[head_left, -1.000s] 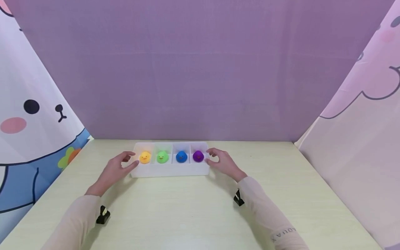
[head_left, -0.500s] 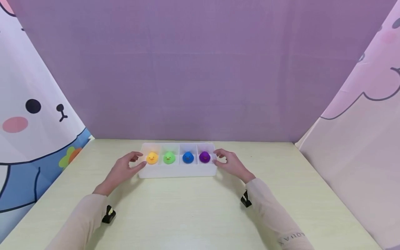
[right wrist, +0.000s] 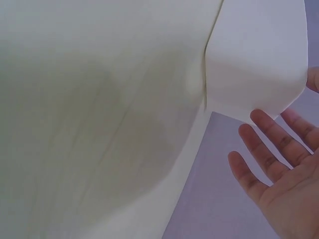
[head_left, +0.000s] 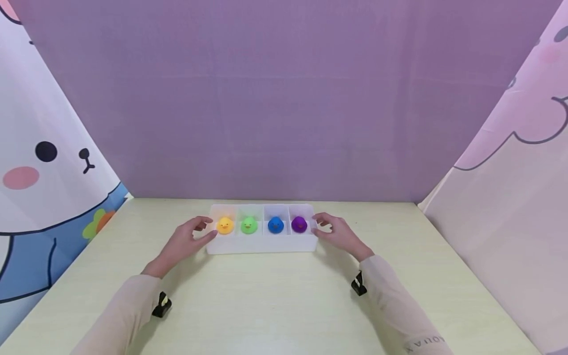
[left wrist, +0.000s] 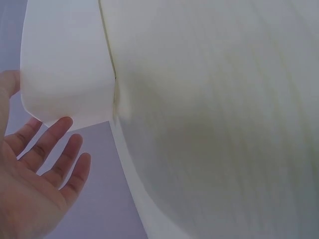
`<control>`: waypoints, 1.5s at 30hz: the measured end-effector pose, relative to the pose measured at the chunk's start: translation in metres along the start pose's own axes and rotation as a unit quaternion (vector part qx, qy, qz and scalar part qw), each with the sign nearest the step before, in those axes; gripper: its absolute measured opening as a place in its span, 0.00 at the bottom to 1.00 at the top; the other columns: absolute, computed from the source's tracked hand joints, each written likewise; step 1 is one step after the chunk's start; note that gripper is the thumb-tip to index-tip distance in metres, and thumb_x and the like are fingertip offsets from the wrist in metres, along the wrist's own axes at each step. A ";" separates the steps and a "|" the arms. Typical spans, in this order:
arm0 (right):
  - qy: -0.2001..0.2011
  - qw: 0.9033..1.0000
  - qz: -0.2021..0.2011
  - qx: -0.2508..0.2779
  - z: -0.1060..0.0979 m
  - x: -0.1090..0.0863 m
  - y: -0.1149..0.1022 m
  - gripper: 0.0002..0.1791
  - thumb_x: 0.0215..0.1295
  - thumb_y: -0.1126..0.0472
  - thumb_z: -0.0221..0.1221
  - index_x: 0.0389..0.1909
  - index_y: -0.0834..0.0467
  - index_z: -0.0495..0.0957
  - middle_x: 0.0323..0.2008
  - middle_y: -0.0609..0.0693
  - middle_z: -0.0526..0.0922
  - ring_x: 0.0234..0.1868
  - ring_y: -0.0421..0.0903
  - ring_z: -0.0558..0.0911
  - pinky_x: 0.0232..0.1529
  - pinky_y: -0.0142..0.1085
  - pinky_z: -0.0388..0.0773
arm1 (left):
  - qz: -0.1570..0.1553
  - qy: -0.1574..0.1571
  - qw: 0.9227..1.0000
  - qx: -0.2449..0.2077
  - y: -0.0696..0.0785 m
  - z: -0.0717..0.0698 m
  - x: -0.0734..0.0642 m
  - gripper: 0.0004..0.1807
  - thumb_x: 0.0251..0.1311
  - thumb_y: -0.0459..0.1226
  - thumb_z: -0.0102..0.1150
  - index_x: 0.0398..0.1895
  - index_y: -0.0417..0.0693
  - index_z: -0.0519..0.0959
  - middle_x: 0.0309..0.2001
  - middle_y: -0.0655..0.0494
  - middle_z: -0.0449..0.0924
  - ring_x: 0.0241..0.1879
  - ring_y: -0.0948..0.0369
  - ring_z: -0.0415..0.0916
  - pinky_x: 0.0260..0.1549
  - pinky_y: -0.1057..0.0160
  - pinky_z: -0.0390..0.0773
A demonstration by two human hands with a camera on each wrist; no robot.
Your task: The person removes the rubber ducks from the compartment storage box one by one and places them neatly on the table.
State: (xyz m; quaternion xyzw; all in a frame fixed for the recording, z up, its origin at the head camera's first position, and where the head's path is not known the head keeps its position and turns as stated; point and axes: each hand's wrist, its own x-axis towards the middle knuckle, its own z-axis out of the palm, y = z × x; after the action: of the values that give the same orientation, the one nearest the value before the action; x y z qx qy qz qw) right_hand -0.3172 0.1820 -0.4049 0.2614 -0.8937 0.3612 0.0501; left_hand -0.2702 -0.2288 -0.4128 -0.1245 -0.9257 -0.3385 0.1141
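A long white tray (head_left: 262, 245) split into compartments stands near the table's back edge in the head view. Its row of compartments holds small toy ducks: a yellow duck (head_left: 225, 225), a green duck (head_left: 249, 225), a blue duck (head_left: 275, 225) and a purple duck (head_left: 299, 224). My left hand (head_left: 188, 240) holds the tray's left end, thumb towards the front and bent fingers farther back. At the opposite end my right hand (head_left: 341, 234) holds it in a mirrored way. Both wrist views show fingertips at the tray's end walls, the outer fingers spread apart.
The pale wooden table (head_left: 266, 305) stretches in front of the tray. Behind it rises a purple cloth backdrop (head_left: 275, 98), with cartoon-print curtains on both sides. A small black device (head_left: 162, 304) is worn at the left wrist, another black device (head_left: 359, 284) at the right.
The tray, with the ducks in it, has slid to the right along the table. Both hands have moved right along with it, keeping their places at its ends.
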 end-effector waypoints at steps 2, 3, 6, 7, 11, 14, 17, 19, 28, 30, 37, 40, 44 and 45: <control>-0.001 1.000 0.002 0.000 -0.003 -0.002 0.002 0.22 0.60 0.56 0.58 0.53 0.63 0.71 0.47 0.59 0.79 0.48 0.59 0.77 0.46 0.54 0.74 | 0.002 -0.001 1.000 -0.002 0.002 0.002 0.001 0.27 0.58 0.50 0.57 0.53 0.41 0.72 0.47 0.40 0.76 0.49 0.44 0.73 0.46 0.45 0.74; -0.002 1.000 0.004 0.002 -0.004 -0.003 0.002 0.22 0.60 0.56 0.58 0.53 0.63 0.71 0.47 0.60 0.79 0.48 0.59 0.77 0.46 0.54 0.74 | 0.004 -0.002 1.000 -0.004 0.002 0.003 0.001 0.26 0.58 0.50 0.57 0.53 0.41 0.72 0.46 0.40 0.76 0.49 0.44 0.73 0.46 0.44 0.74; -0.001 1.000 0.009 0.000 -0.007 -0.005 0.005 0.22 0.60 0.56 0.58 0.53 0.63 0.71 0.46 0.60 0.79 0.47 0.60 0.77 0.46 0.55 0.74 | 0.009 -0.003 1.000 -0.012 0.005 0.006 0.003 0.26 0.57 0.49 0.57 0.53 0.41 0.72 0.46 0.40 0.77 0.48 0.44 0.73 0.46 0.44 0.74; -0.003 1.000 0.011 0.000 -0.008 -0.006 0.005 0.23 0.60 0.56 0.58 0.53 0.63 0.71 0.46 0.60 0.79 0.48 0.60 0.76 0.46 0.55 0.74 | 0.009 -0.003 1.000 -0.015 0.006 0.007 0.003 0.26 0.57 0.49 0.57 0.53 0.41 0.72 0.45 0.40 0.77 0.48 0.44 0.73 0.46 0.44 0.74; -0.004 1.000 0.019 -0.006 -0.012 -0.009 0.008 0.23 0.60 0.55 0.58 0.53 0.63 0.71 0.46 0.59 0.80 0.48 0.59 0.77 0.46 0.54 0.74 | 0.012 -0.005 1.000 -0.022 0.009 0.011 0.006 0.26 0.57 0.50 0.58 0.52 0.42 0.72 0.45 0.41 0.77 0.48 0.45 0.73 0.45 0.45 0.74; -0.004 1.000 0.023 -0.009 -0.016 -0.013 0.008 0.23 0.60 0.55 0.58 0.53 0.63 0.71 0.47 0.58 0.79 0.48 0.59 0.76 0.47 0.54 0.73 | 0.014 -0.007 1.000 -0.026 0.011 0.015 0.007 0.26 0.57 0.50 0.57 0.53 0.42 0.72 0.45 0.42 0.77 0.48 0.45 0.73 0.45 0.46 0.74; -0.005 1.000 0.027 -0.003 -0.020 -0.017 0.008 0.23 0.60 0.55 0.59 0.53 0.62 0.71 0.48 0.58 0.79 0.48 0.59 0.76 0.47 0.54 0.73 | 0.016 -0.009 0.999 -0.030 0.014 0.018 0.009 0.26 0.57 0.51 0.58 0.53 0.43 0.72 0.45 0.42 0.77 0.48 0.46 0.73 0.45 0.46 0.74; -0.006 1.000 0.026 -0.004 -0.022 -0.019 0.010 0.23 0.60 0.55 0.59 0.53 0.62 0.71 0.48 0.58 0.79 0.48 0.59 0.76 0.47 0.54 0.73 | 0.015 -0.010 0.999 -0.028 0.015 0.020 0.010 0.27 0.56 0.51 0.57 0.53 0.43 0.72 0.45 0.43 0.77 0.48 0.46 0.73 0.45 0.46 0.74; 0.000 0.999 0.029 -0.015 -0.030 -0.025 0.019 0.23 0.59 0.56 0.59 0.54 0.62 0.71 0.47 0.58 0.79 0.47 0.57 0.77 0.46 0.53 0.74 | 0.007 -0.018 1.000 -0.021 0.024 0.028 0.012 0.27 0.57 0.53 0.56 0.53 0.45 0.72 0.48 0.45 0.77 0.49 0.48 0.73 0.46 0.47 0.74; 0.000 1.000 0.028 -0.013 -0.033 -0.026 0.019 0.23 0.59 0.57 0.59 0.54 0.63 0.71 0.47 0.59 0.79 0.47 0.57 0.77 0.46 0.53 0.74 | 0.009 -0.018 1.000 -0.022 0.027 0.029 0.011 0.27 0.57 0.52 0.57 0.53 0.44 0.72 0.47 0.44 0.77 0.49 0.48 0.73 0.47 0.47 0.74; 0.001 1.000 0.027 -0.008 -0.037 -0.030 0.023 0.23 0.59 0.57 0.59 0.53 0.63 0.71 0.48 0.59 0.79 0.47 0.57 0.77 0.46 0.55 0.73 | 0.010 -0.021 0.999 -0.031 0.035 0.031 0.012 0.26 0.57 0.50 0.58 0.53 0.43 0.72 0.47 0.43 0.77 0.49 0.47 0.73 0.47 0.47 0.74; 0.001 1.000 0.025 -0.010 -0.038 -0.030 0.024 0.23 0.59 0.57 0.59 0.53 0.62 0.71 0.48 0.58 0.79 0.47 0.56 0.77 0.46 0.54 0.74 | 0.011 -0.020 0.999 -0.031 0.034 0.033 0.012 0.26 0.57 0.50 0.58 0.53 0.44 0.72 0.46 0.43 0.77 0.49 0.46 0.73 0.47 0.47 0.74; -0.003 1.000 0.023 -0.013 -0.039 -0.031 0.024 0.22 0.59 0.57 0.60 0.53 0.62 0.72 0.48 0.58 0.79 0.46 0.56 0.78 0.45 0.53 0.74 | 0.016 -0.021 0.999 -0.027 0.033 0.034 0.012 0.26 0.57 0.51 0.57 0.53 0.44 0.72 0.46 0.43 0.77 0.49 0.47 0.73 0.47 0.47 0.74; -0.006 1.000 0.022 -0.014 -0.040 -0.031 0.024 0.22 0.59 0.57 0.60 0.53 0.63 0.72 0.48 0.58 0.79 0.46 0.56 0.78 0.45 0.53 0.74 | 0.017 -0.022 0.999 -0.026 0.033 0.033 0.012 0.26 0.56 0.51 0.57 0.53 0.44 0.72 0.46 0.43 0.77 0.49 0.47 0.73 0.47 0.47 0.74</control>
State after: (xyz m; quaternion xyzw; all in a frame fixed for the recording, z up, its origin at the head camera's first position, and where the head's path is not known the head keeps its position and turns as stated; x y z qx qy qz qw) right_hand -0.3064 0.2363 -0.3990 0.2428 -0.9046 0.3479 0.0400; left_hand -0.2762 -0.1808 -0.4144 -0.1505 -0.9166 -0.3574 0.0967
